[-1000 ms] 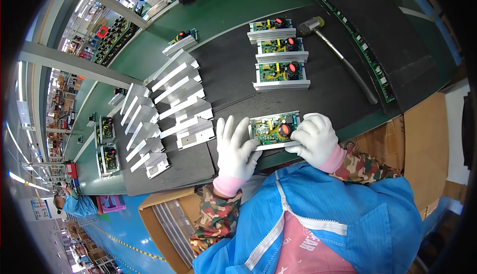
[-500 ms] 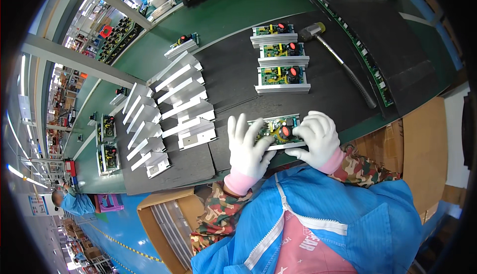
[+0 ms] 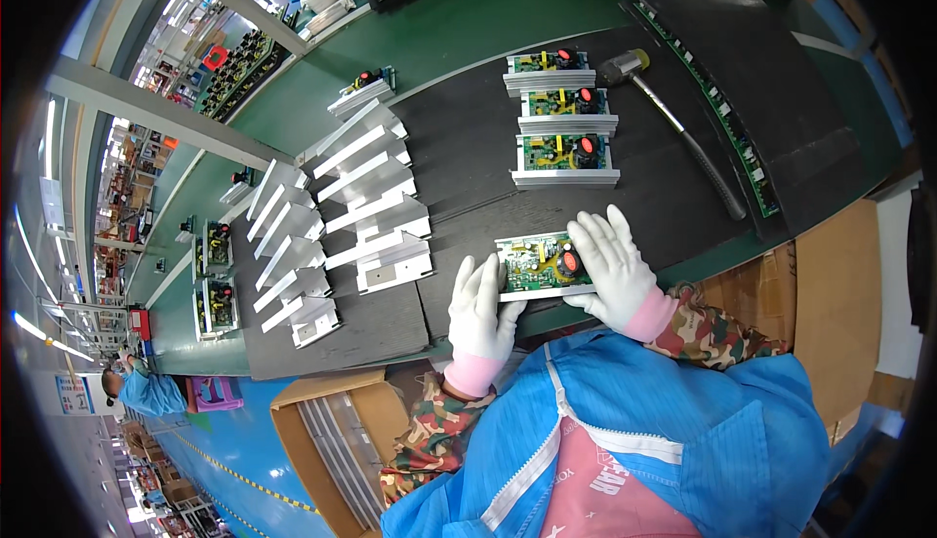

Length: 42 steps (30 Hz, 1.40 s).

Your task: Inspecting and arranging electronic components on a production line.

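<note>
Near the front edge of the counter [image 3: 459,13], a circuit board [image 3: 533,263] sat in a metal holder [image 3: 547,294]. Your left hand [image 3: 481,316] lay at its left end, fingers uncurled; your right hand [image 3: 619,280] covered its right end, grip unclear. Three similar boards [image 3: 559,154] toward the far edge looked done; metal brackets [image 3: 398,248] farther left were bare.

Left hand [image 3: 479,316], white-gloved, just below centre: fingers upward, slightly parted. Right hand [image 3: 619,279], white-gloved, right of centre: fingers extended upper-left, thumb spread. Left forearm [image 3: 431,433] lower centre; right forearm [image 3: 724,329] lower right.
</note>
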Available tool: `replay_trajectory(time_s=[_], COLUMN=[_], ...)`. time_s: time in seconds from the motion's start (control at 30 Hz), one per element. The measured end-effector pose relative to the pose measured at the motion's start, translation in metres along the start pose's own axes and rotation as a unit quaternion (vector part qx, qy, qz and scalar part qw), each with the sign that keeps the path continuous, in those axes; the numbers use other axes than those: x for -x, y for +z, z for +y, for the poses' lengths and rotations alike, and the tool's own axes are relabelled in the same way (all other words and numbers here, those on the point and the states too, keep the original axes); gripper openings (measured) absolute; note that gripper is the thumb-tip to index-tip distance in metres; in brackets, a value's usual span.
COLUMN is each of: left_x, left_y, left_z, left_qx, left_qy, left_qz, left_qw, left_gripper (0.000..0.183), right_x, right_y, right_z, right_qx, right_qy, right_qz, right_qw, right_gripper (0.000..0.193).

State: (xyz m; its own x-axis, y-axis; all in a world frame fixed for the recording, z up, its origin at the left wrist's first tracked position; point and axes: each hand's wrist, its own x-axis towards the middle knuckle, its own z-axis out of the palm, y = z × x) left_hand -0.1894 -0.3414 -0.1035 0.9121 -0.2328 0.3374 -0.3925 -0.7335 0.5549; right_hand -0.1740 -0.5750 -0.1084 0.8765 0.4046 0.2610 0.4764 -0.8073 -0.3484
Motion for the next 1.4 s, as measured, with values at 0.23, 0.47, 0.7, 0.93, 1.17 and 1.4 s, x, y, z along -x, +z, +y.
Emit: replay_trajectory(time_s=[0.23, 0.47, 0.7, 0.93, 1.17, 1.4], left_x=[0.001, -0.001, -0.006, 0.0, -0.001, -0.011], left_y=[0.001, 0.0, -0.005, -0.014, -0.01, -0.016], left_z=[-0.005, -0.008, -0.006, -0.002, 0.0, 0.014], left_qx=[0.043, 0.042, 0.017, -0.03, -0.064, -0.075], left_qy=[-0.038, -0.025, 0.017, 0.041, 0.039, 0.084], left_qz=[0.002, -0.007, -0.029, 0.001, 0.044, 0.038], left_qw=[0.998, 0.999, 0.999, 0.999, 0.996, 0.993], left_gripper=[0.07, 0.069, 0.066, 0.063, 0.07, 0.072], right_x=[-0.002, 0.0, 0.002, -0.019, -0.026, -0.021], right_y=[0.003, 0.005, -0.003, -0.07, -0.079, -0.07], right_z=[-0.001, -0.001, 0.0, 0.017, 0.041, 0.015], right_qx=[-0.035, -0.043, -0.051, -0.46, -0.785, -0.333], right_qy=[0.004, 0.005, 0.014, -0.04, -0.09, -0.123], right_qz=[-0.004, 0.002, -0.018, 0.112, 0.121, 0.12], right_qw=[0.999, 0.999, 0.998, 0.88, 0.601, 0.927], right_gripper=[0.096, 0.096, 0.095, 0.083, 0.072, 0.066])
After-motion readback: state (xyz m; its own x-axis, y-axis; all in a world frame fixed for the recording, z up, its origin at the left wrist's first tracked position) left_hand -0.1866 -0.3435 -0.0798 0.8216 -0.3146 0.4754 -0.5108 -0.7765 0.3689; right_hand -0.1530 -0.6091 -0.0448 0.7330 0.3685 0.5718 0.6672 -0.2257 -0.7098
